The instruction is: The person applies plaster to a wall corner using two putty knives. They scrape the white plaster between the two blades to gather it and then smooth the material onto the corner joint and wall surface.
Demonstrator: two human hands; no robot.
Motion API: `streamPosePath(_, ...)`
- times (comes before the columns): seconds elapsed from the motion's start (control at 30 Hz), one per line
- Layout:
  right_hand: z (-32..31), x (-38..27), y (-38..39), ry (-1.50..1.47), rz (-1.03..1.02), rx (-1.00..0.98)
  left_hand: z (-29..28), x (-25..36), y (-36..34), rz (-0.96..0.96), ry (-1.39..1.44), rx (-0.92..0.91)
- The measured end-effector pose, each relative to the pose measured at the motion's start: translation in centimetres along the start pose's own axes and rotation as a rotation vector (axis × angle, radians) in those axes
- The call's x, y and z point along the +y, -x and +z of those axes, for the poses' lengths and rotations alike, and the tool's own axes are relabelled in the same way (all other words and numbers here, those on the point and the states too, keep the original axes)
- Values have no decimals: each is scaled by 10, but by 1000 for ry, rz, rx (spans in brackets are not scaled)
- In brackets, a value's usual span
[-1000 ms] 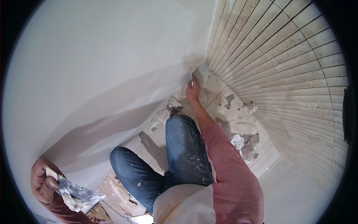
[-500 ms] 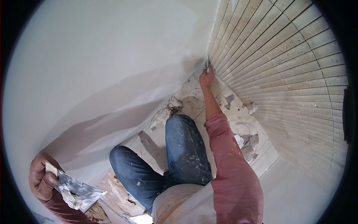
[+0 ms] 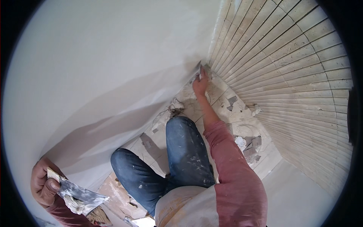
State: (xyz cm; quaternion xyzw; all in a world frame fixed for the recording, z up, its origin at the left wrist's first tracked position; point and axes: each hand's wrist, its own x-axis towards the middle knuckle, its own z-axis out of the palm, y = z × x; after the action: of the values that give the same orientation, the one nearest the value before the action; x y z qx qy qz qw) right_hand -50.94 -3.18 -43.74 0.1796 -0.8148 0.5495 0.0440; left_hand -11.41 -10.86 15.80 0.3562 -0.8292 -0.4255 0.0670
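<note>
At the lower left, my left hand point(image 3: 45, 185) is closed on a broad, flat putty blade point(image 3: 81, 193), thumb on top. A lump of white putty point(image 3: 75, 204) clings to the blade's lower edge. My right arm reaches far forward, and my right hand point(image 3: 200, 84) grips a small putty knife point(image 3: 200, 69). Its blade rests on or very near the foot of the smooth white wall point(image 3: 113, 49), close to the corner. Fingers hide most of that knife's handle.
A ribbed, slatted panel point(image 3: 283, 72) rises at the right. Tangled wire point(image 3: 176, 110), grey scraps point(image 3: 231, 102) and a white lump point(image 3: 240, 142) lie on the stained tile floor point(image 3: 223, 123). Brown sheeting point(image 3: 119, 193) lies behind my bent knees point(image 3: 185, 140).
My right hand has moved left and slightly toward me, carrying the putty knife from the corner onto the white wall's side. My left hand and its putty blade have barely shifted.
</note>
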Motion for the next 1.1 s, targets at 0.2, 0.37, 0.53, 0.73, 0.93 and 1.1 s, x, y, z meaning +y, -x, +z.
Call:
streamPosePath(0.2,-16,-18,45,19,-81,-107,-3,-1,-1,-15,-14,-28)
streamPosePath(0.37,-27,5,25,-233,215,-92,-3,1,-6,13,-48,-39)
streamPosePath(0.53,-8,36,-13,-145,230,-20,-1,3,-7,-5,-25,-68)
streamPosePath(0.73,-20,32,-15,-151,590,-147,-2,5,-6,-22,0,-105)
streamPosePath(0.93,-17,34,-24,-215,827,-240,-4,5,-7,-14,-4,-121)
streamPosePath(1.1,7,56,-42,-253,834,-234,-4,6,-7,-2,-16,-121)
